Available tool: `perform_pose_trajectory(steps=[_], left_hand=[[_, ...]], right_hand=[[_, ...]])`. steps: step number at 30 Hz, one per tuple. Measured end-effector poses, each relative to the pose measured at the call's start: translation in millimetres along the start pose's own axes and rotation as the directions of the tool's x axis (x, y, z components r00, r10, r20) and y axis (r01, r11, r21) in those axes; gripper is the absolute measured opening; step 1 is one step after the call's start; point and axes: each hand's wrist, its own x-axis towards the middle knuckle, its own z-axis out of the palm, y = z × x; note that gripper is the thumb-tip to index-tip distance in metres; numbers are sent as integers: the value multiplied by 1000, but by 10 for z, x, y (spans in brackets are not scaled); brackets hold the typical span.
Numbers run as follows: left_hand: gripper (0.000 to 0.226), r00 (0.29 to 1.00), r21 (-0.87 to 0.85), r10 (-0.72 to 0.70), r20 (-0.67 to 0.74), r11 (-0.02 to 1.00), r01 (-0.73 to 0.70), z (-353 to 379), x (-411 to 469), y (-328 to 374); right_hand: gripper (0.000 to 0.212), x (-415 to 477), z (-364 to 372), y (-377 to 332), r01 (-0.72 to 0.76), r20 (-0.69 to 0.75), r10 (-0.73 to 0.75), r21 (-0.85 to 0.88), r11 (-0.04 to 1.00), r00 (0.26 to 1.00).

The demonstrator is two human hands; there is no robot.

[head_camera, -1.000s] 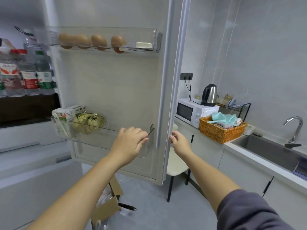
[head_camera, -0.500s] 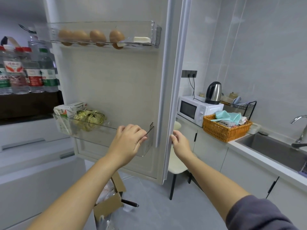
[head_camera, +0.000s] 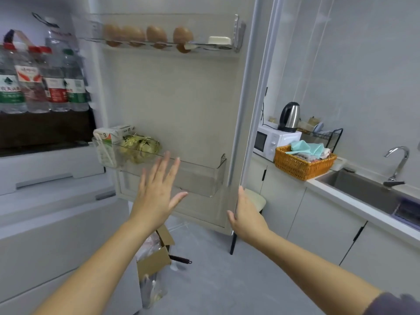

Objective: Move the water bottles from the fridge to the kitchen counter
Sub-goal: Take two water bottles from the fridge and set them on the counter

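Fridge door (head_camera: pixel 181 98) swung wide, bottles (head_camera: pixel 43 87) not yet taken. The bottles stand upright in a tight row on the fridge shelf (head_camera: pixel 45 130) at far left, well apart from both hands and across the room from the counter (head_camera: pixel 354 201). Left hand (head_camera: pixel 156 196): flat and spread before the lower door bin (head_camera: pixel 195 178), its grip released and holding nothing. Right hand (head_camera: pixel 246 217): open, palm against the door's outer edge; its fingertips pass behind the edge, so whether they curl round it cannot be told, and it too carries nothing. Count: at least four labelled bottles in the front row, two with red caps, one with a green cap, and one more clear bottle behind them; the row runs off the left edge, so the full number cannot be told. Four eggs (head_camera: pixel 156 36) sit in the upper door rack; one carton (head_camera: pixel 109 142) and one leafy bundle (head_camera: pixel 141 146) in the lower bin. On the counter: one microwave (head_camera: pixel 272 142) with one kettle (head_camera: pixel 289 117) on top, one basket (head_camera: pixel 302 164), one sink (head_camera: pixel 363 192). Handling, as a judgement: the bottles look full, hence fairly heavy; thin clear plastic should give under a squeeze and, being chilled, may be damp and slippery. The firmest hold is likely round the labelled waist, or at the neck under the cap where neighbours crowd the body; lifted one per hand, they should clear the row without toppling the others.
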Motion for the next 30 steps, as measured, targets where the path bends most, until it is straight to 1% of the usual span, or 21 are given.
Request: perform_pose_trajectory(steps=[3,5,7,9,12,15,18,21,23,27,30], left_hand=[[85,998,13,-22,53,1000,21,-137,-313,-352],[86,995,25,-33,90,999,31,-256,-526,-606],[84,992,50,-45,118,998,40,-362,-735,-884],[82,988,80,-74,134,995,64,-483,-918,-1168],[82,959,148,-192,210,976,163,-664,-1163,-1615],[82,945,195,-265,193,954,228,-836,-1318,-1993],[81,923,230,-328,201,932,281,-935,-1345,-2357],[81,930,261,-335,151,921,290,-974,-1306,-2697],[80,921,279,-364,136,906,317,-986,-1254,-2918],[79,893,314,-437,104,867,388,-986,-1086,-3329],[78,869,369,-488,82,825,428,-1022,-906,-3621]], right_hand=[[77,-189,175,-336,-28,-8,28,-103,994,1000],[75,-296,313,-610,-3,-6,2,-167,986,1000],[73,-384,482,-910,64,15,-62,-230,971,998],[72,-444,667,-1221,130,46,-123,-252,959,991],[70,-465,953,-1671,241,70,-230,-299,923,971],[67,-383,1144,-2062,351,120,-331,-356,866,936],[66,-186,1274,-2408,419,148,-392,-362,833,908],[66,103,1427,-2728,469,162,-440,-343,814,883],[66,327,1546,-2935,504,168,-475,-317,803,864],[66,803,1743,-3350,572,139,-555,-254,780,820],[66,1174,1833,-3707,600,122,-589,-208,772,799]])
